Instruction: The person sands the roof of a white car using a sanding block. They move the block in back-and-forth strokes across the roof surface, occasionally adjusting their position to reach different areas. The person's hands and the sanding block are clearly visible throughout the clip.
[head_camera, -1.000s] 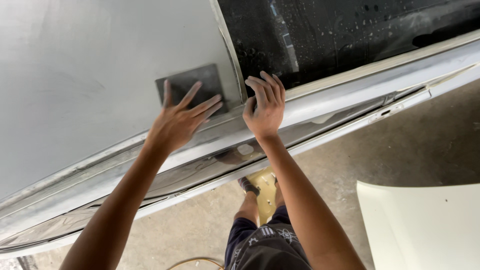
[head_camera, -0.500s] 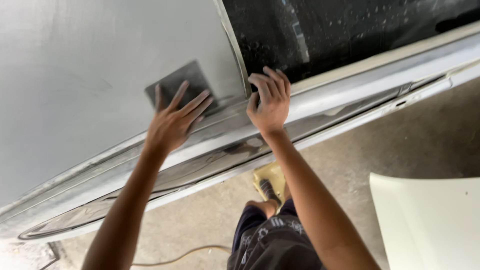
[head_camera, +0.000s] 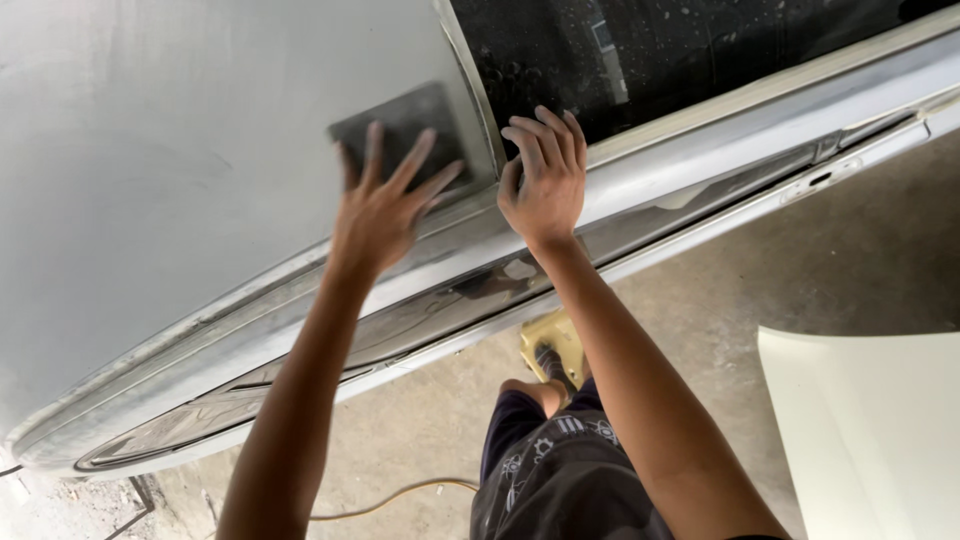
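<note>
Overhead, left hand (head_camera: 378, 215) splayed on sanding sheet (head_camera: 405, 125)

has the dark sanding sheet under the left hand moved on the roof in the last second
Yes. The sanding sheet under the left hand has slid away from the windscreen edge strip.

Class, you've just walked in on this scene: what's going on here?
A person stands beside a grey car body and works on its roof with bare hands. The left hand presses a dark sanding sheet flat on the dull panel, fingers spread. The right hand rests at the edge of the dark window, steadying. Below, a yellow sandal stands on the concrete floor, a cable trails there, and a cream panel lies nearby.
</note>
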